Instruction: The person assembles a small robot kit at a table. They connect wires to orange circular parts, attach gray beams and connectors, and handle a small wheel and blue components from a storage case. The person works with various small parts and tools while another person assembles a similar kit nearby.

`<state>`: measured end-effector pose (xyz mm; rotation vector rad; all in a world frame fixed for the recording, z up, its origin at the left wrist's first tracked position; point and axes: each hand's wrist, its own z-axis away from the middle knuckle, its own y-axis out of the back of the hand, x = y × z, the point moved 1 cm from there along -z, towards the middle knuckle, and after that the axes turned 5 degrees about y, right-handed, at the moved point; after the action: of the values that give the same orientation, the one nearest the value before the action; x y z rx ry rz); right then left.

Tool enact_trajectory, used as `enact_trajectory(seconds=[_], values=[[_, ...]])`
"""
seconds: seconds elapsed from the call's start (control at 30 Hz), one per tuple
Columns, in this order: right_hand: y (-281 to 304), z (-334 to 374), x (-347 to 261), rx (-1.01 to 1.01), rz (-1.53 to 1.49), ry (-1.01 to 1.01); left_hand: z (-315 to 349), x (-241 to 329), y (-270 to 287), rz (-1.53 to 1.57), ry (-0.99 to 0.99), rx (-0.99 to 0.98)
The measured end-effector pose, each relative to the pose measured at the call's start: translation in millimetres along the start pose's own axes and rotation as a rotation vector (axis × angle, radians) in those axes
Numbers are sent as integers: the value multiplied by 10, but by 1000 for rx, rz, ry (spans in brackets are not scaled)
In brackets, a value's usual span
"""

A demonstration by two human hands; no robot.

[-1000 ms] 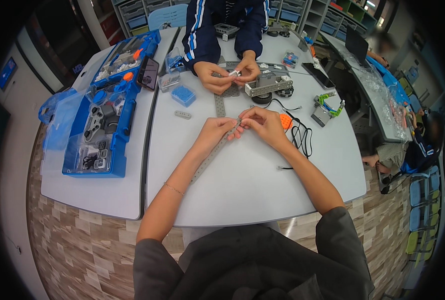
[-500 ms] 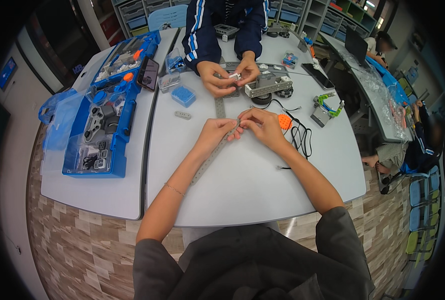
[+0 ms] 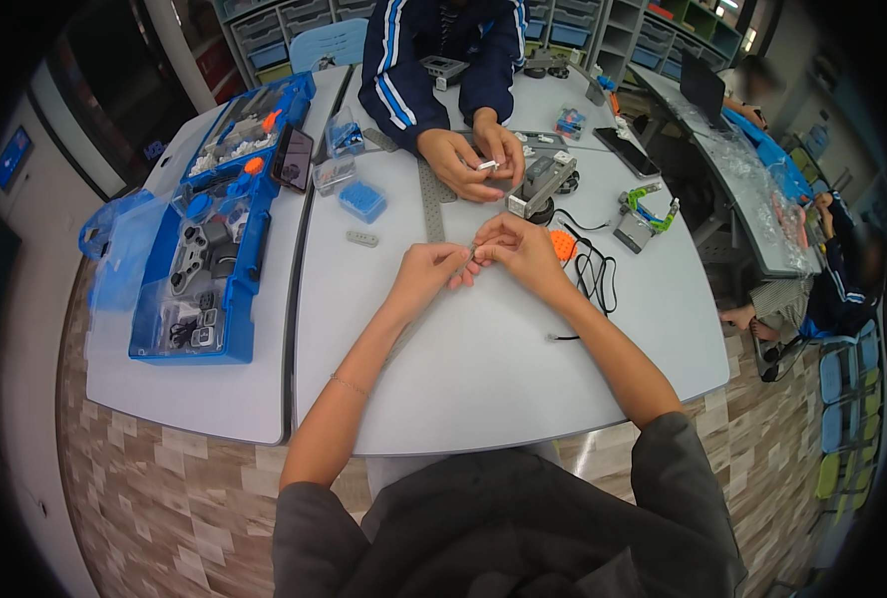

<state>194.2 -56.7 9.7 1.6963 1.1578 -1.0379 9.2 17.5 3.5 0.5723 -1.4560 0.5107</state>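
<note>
My left hand (image 3: 429, 281) is closed round a long grey perforated building beam (image 3: 401, 342), whose lower part runs back along my left forearm. At the beam's far end, my right hand (image 3: 519, 253) pinches with thumb and fingers, touching my left fingertips. Any small part between those fingertips is hidden. Just beyond, another person's hands (image 3: 463, 164) hold a small white piece (image 3: 486, 165). Beside them sits a grey wheeled build (image 3: 543, 186). A second long grey beam (image 3: 431, 204) lies on the table beyond my left hand.
A blue parts case (image 3: 244, 299) with a controller stands at left, a phone (image 3: 294, 157) leaning on it. A blue-filled box (image 3: 363, 201) and short grey beam (image 3: 361, 238) lie nearby. To my right are black cables (image 3: 595, 274), an orange part (image 3: 563, 245) and a green-grey claw (image 3: 646, 216).
The beam in my hands has turned and shows less of its face. The wheeled build has swung round beside the other person's hands, which have shifted slightly right.
</note>
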Motion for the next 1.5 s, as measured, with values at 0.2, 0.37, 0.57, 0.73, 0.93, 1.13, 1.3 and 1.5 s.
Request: enact_trajectory(seconds=[0.2, 0.37, 0.57, 0.73, 0.93, 1.13, 1.3, 1.5], values=[[202, -44, -14, -244, -12, -139, 63, 135, -52, 21, 10, 38], [220, 1, -17, -247, -6, -79, 75, 205, -49, -140, -8, 55], [83, 57, -27, -132, 77, -15, 97, 199, -86, -242, -105, 79], [30, 31, -72, -21, 108, 96, 33, 280, -47, -222, -132, 97], [127, -26, -12, 150, 82, -17, 45, 296, -51, -977, -463, 375], [175, -50, 66, 134, -30, 0, -17, 138, -120, -974, -583, 507], [157, -83, 67, 143, 72, 72, -51, 71, -113, -959, -608, 545], [109, -168, 59, 194, 313, 191, -161, 63, -55, -903, -717, 596]])
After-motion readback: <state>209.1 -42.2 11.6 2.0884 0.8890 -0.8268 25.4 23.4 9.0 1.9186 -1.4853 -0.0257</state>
